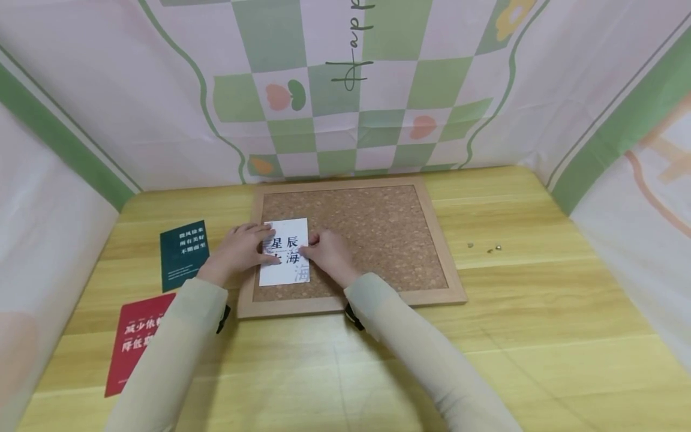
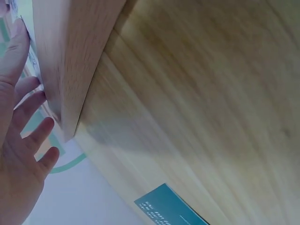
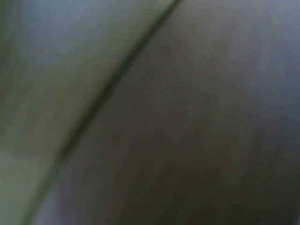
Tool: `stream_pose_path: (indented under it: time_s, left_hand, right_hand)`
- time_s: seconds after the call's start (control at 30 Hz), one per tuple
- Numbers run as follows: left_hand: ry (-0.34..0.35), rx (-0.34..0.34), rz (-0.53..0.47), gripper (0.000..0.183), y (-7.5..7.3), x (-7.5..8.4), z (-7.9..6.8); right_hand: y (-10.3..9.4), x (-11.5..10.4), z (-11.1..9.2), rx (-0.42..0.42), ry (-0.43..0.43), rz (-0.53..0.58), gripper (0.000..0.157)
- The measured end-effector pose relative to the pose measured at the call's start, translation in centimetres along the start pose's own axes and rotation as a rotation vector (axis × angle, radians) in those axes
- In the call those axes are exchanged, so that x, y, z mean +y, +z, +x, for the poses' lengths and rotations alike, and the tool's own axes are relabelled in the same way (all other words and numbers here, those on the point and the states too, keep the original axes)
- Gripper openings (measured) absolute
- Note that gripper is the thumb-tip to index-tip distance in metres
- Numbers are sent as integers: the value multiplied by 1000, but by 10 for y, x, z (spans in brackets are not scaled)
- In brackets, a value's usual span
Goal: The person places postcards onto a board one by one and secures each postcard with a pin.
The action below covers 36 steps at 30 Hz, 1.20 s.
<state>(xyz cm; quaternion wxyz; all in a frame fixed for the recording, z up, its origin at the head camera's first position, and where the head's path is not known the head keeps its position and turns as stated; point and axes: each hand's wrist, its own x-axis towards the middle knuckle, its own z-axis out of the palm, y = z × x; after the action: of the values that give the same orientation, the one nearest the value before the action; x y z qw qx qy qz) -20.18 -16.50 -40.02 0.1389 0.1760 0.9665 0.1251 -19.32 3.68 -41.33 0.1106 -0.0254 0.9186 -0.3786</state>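
Observation:
A white card (image 1: 288, 252) with dark Chinese characters lies on the left part of a wood-framed cork board (image 1: 372, 240). From the left, my left hand (image 1: 240, 249) rests on the card's edge with fingers spread. That hand (image 2: 18, 140) appears beside the board's wooden frame (image 2: 77, 51) in the left wrist view, fingers slightly bent. At the card's right edge my right hand (image 1: 332, 255) pinches it, thumb on top and the other fingers curled. The right wrist view is blurred and shows neither the hand nor the card clearly.
A dark green card (image 1: 180, 258) and a red card (image 1: 126, 348) lie on the wooden table (image 1: 540, 336) left of the board. Several small metallic pieces (image 1: 498, 247) sit to its right. Printed cloth (image 1: 335, 135) hangs behind and at both sides.

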Motion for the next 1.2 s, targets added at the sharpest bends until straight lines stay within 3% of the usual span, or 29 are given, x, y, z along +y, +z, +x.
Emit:
stream_pose_path:
  time_s: [0.27,0.47,0.63,0.87,1.07,1.2]
  left_hand:
    - [-1,-16,5,73,-2,2,-1]
    - [10,-20,16,73,-1,2,-2]
    - [5,-24,9,73,1,4,-2]
    - [2,-24,2,73,2,4,-1]
    - [-6,-23,-5,73,3,3,0]
    - [-11,-31,-21,73,3,1,0]
  right_hand:
    - [-20,-3,-10,-2,-37,-15,18]
    - [-54,-2,-22,23,-84,10,20]
    - [-91,11,-36,116,-131,-4,20]
    - [-155,51,-54,221,-115,-3,24]
    - [-213,106,-63,288,24,-24,35]
    - [-241,145,-69,308,116,-31,45]
